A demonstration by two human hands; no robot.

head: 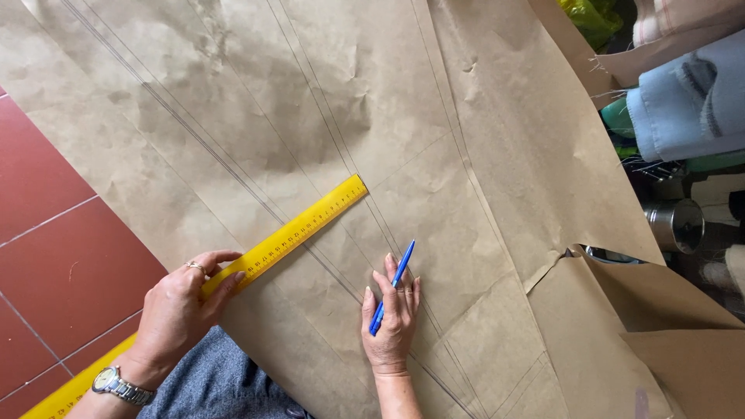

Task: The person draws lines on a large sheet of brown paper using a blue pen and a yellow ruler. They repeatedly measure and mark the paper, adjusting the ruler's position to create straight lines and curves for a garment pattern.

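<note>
1. Down on the floor, a large sheet of brown paper (481, 155) lies spread out, creased in places and crossed by long pencil lines that fan out from the far left towards the near right.
2. A yellow ruler (291, 233) lies slantwise on the paper, its far end near the middle of the sheet and its near end running off past the left wrist to the near left edge of the view.
3. The left hand (182, 310) rests on the ruler, fingers bent over its edge and pressing it to the paper; a ring shows on one finger and a metal wristwatch (116, 384) on the wrist.
4. The right hand (392, 318) lies flat and open on the paper, just right of the ruler's line, fingers stretched out.
5. A blue pen (394, 285) is clipped between two of those fingers, its tip end pointing to the far side.
6. Red floor tiles (54, 256) show at the left.
7. At the far right lie folded fabrics (687, 93), light blue among them, with a metal can (675, 225) nearer.
8. A grey garment (217, 384) shows at the near edge, between the arms.
</note>
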